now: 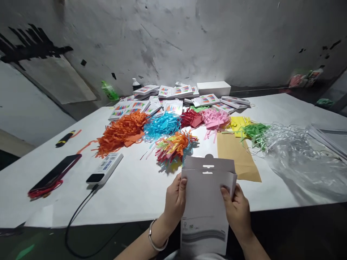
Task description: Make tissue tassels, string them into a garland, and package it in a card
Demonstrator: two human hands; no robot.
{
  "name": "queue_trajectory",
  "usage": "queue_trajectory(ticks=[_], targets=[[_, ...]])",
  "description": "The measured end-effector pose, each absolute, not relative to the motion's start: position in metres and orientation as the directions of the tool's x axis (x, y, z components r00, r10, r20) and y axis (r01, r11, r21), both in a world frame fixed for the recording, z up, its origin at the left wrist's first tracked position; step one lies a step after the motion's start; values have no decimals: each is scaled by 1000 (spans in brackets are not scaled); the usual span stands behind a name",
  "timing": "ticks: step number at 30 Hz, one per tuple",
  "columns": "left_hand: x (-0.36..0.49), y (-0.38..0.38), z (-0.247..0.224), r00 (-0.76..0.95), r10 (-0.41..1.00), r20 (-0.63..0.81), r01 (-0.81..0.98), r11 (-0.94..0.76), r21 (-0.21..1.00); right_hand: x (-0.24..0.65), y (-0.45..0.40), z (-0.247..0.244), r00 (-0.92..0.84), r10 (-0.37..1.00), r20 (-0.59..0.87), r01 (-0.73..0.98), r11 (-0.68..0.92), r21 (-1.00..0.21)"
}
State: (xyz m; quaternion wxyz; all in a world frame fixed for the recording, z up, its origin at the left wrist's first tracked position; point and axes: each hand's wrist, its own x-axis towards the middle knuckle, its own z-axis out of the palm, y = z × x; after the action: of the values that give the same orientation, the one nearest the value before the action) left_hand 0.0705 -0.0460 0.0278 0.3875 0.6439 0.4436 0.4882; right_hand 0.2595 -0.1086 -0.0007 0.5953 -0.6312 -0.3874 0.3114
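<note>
A flat pale box (204, 202) with hang-hole slots in its top flap is held upright at the table's front edge. My left hand (175, 198) grips its left side, thumb on the face, a silver bangle on the wrist. On the right side my right hand (237, 209) holds the box's edge, thumb in front. Just beyond the box lies a mixed-colour tassel bundle (175, 148). Behind it are orange (121, 131), blue (162, 125), red (191, 118) and pink (215, 119) paper tassels, with yellow (238, 124) and green (256, 134) ones to the right.
Printed boxes (173, 97) are piled at the back beside a white box (213, 88). A brown envelope (241, 159), silvery strands (287, 137) and clear plastic (303, 166) lie right. At left are a phone (55, 173), a white device (105, 169) with a cable and a black-yellow tool (65, 138).
</note>
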Motion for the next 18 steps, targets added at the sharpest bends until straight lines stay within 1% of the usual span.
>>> queue_trajectory(ticks=[2, 4, 5, 7, 9, 12, 16, 18], targets=[[69, -45, 31, 165, 947, 275, 152, -300, 942, 260, -110, -2, 524, 851, 30, -9, 41, -999], [69, -45, 33, 167, 947, 273, 76, -289, 954, 259, -109, -2, 549, 836, 24, -115, 104, -988], [70, -45, 33, 145, 952, 270, 20, -275, 961, 257, -108, -3, 570, 821, 36, -132, 135, -982], [73, -46, 30, 75, 961, 265, -101, -258, 961, 255, -106, -3, 627, 776, 67, -110, 172, -979], [76, -47, 26, -2, 956, 292, -178, -288, 941, 253, -105, -4, 661, 746, 78, -88, 181, -980], [80, -50, 18, -105, 928, 358, -170, -371, 913, 252, -107, -3, 668, 739, 82, -107, 205, -973], [78, -54, 12, -185, 911, 369, -126, -394, 910, 253, -108, 2, 723, 679, 130, -106, 296, -949], [75, -54, 12, -208, 902, 379, -106, -406, 908, 253, -107, 6, 717, 686, 125, -157, 334, -930]])
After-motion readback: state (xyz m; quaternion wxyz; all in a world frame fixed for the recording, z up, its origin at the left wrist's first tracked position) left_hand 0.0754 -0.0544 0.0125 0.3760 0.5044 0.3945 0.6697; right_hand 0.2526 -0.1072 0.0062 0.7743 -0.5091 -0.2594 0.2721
